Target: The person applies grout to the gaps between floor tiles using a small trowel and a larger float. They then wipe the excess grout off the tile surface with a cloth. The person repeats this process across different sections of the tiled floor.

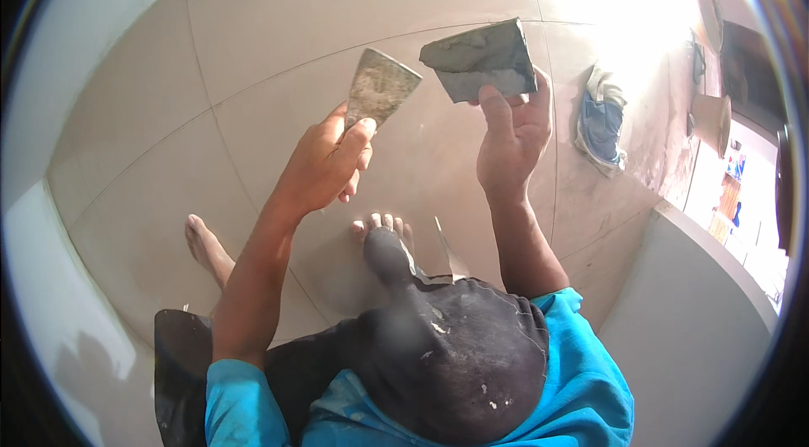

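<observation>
My left hand (324, 162) is closed around the handle of a putty knife (381, 86). Its wide blade is stained and points up and to the right. In my right hand (514, 144) is a dark, flat, four-sided plate (482, 47), smeared with grey paste. My right thumb presses on its near face, while the other fingers are behind it. Both tools are held above the tiled floor (404, 169), a small gap apart and not touching.
A blue and whitish bag (602, 120) lies on the floor to the right. Beyond it stand a beige bucket (712, 123) and a doorway (746, 186). White walls rise at the left (63, 278) and lower right (691, 304). My bare feet (206, 249) are on the tiles.
</observation>
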A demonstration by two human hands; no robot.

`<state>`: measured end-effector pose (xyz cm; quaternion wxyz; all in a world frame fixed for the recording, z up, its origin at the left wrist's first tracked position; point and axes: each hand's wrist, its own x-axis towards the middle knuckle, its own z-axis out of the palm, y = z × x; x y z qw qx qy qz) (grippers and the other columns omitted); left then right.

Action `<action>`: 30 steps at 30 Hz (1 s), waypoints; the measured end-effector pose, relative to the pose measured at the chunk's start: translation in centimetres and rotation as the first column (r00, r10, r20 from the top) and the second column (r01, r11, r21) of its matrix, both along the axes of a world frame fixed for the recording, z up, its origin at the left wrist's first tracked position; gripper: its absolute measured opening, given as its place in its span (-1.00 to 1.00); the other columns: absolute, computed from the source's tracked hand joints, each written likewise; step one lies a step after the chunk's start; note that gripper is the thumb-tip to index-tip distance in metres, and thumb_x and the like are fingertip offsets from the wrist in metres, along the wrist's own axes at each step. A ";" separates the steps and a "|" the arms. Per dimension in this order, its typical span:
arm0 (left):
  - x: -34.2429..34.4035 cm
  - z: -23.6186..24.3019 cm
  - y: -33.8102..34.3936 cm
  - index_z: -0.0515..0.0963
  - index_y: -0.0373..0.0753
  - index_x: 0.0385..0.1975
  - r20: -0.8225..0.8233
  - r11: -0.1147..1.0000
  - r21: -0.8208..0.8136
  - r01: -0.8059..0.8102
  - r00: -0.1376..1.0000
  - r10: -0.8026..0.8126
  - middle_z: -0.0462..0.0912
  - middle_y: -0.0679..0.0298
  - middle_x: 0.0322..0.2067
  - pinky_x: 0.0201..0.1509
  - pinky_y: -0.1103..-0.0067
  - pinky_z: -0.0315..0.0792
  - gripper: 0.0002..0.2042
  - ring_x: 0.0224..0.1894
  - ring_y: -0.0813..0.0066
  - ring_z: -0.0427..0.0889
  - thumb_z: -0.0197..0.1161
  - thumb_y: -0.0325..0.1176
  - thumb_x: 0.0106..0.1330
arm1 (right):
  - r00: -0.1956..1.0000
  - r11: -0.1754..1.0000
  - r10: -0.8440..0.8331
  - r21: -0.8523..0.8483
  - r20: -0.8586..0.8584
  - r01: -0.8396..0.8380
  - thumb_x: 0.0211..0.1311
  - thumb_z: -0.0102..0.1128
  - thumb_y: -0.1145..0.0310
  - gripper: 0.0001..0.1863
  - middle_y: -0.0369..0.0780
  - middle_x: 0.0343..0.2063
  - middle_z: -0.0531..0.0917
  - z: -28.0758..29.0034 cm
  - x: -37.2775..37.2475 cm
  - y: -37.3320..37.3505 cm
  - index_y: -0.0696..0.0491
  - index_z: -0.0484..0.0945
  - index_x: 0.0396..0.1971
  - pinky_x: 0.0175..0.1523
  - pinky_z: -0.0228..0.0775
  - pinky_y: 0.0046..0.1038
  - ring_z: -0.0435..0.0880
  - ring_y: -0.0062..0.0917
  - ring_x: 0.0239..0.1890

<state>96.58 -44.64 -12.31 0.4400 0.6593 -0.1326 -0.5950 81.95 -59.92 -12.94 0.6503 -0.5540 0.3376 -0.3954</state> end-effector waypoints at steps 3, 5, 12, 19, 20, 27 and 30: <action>0.6 0.5 -0.7 0.35 -0.35 -0.26 -0.013 0.995 -0.039 0.087 0.996 -0.088 0.40 0.39 -0.64 -0.73 0.69 0.27 -0.75 -0.77 0.70 0.33 -0.04 -0.24 0.39 | 0.990 0.954 0.037 -0.290 -0.137 -0.076 0.20 0.09 0.63 -0.64 -0.16 -0.22 0.61 -0.8 -0.2 0.5 0.27 0.31 0.00 -0.06 0.49 -0.47 0.62 -0.51 -0.13; 1.1 0.7 -0.9 0.36 -0.33 -0.27 -0.067 0.989 -0.086 0.123 0.989 -0.129 0.40 0.39 -0.65 -0.73 0.69 0.26 -0.77 -0.77 0.72 0.31 -0.04 -0.24 0.39 | 0.981 0.920 0.067 -0.368 -0.182 -0.131 0.20 0.11 0.62 -0.64 -0.12 -0.20 0.62 -1.3 -0.5 0.5 0.28 0.32 0.00 -0.05 0.50 -0.49 0.65 -0.49 -0.14; 2.3 1.0 -1.0 0.36 -0.28 -0.37 0.002 0.973 -0.027 0.229 0.974 -0.229 0.36 0.42 -0.69 -0.75 0.71 0.20 -0.78 -0.78 0.75 0.29 -0.01 -0.23 0.39 | 0.939 0.745 0.007 -0.624 -0.345 -0.235 0.18 0.16 0.58 -0.69 -0.09 -0.20 0.67 -1.6 -1.2 0.2 0.24 0.42 -0.07 -0.12 0.54 -0.55 0.71 -0.45 -0.18; 3.0 2.4 -1.0 0.37 -0.28 -0.41 0.053 0.971 -0.055 0.231 0.972 -0.229 0.35 0.43 -0.72 -0.77 0.71 0.19 -0.78 -0.80 0.75 0.27 -0.01 -0.25 0.37 | 0.968 0.597 0.089 -0.765 -0.235 -0.241 0.13 0.15 0.62 -0.70 0.07 -0.22 0.65 -1.2 -0.1 0.3 0.24 0.40 -0.11 -0.09 0.59 -0.36 0.70 -0.17 -0.14; 3.0 2.6 -1.0 0.37 -0.28 -0.42 0.050 0.973 -0.053 0.227 0.973 -0.224 0.36 0.42 -0.72 -0.77 0.71 0.18 -0.78 -0.80 0.74 0.27 -0.01 -0.25 0.36 | 0.967 0.586 0.095 -0.772 -0.238 -0.248 0.13 0.14 0.63 -0.70 0.09 -0.22 0.65 -1.1 0.1 0.2 0.25 0.40 -0.10 -0.09 0.59 -0.33 0.69 -0.15 -0.13; 3.0 3.1 -0.8 0.38 -0.29 -0.42 0.032 0.978 -0.024 0.205 0.978 -0.204 0.38 0.40 -0.70 -0.77 0.70 0.19 -0.79 -0.80 0.72 0.30 -0.02 -0.27 0.34 | 0.960 0.516 0.040 -0.817 -0.277 -0.257 0.08 0.10 0.71 -0.64 0.09 -0.20 0.64 -1.0 0.1 0.2 0.25 0.37 -0.07 -0.07 0.59 -0.31 0.68 -0.10 -0.11; 3.1 3.1 -0.6 0.39 -0.29 -0.43 0.026 0.979 -0.037 0.203 0.979 -0.202 0.39 0.38 -0.70 -0.77 0.67 0.21 -0.79 -0.80 0.70 0.31 -0.02 -0.27 0.33 | 0.956 0.537 0.035 -0.802 -0.290 -0.263 0.06 0.08 0.74 -0.62 0.07 -0.18 0.64 -1.1 -0.1 0.5 0.25 0.38 -0.06 -0.07 0.59 -0.31 0.67 -0.12 -0.11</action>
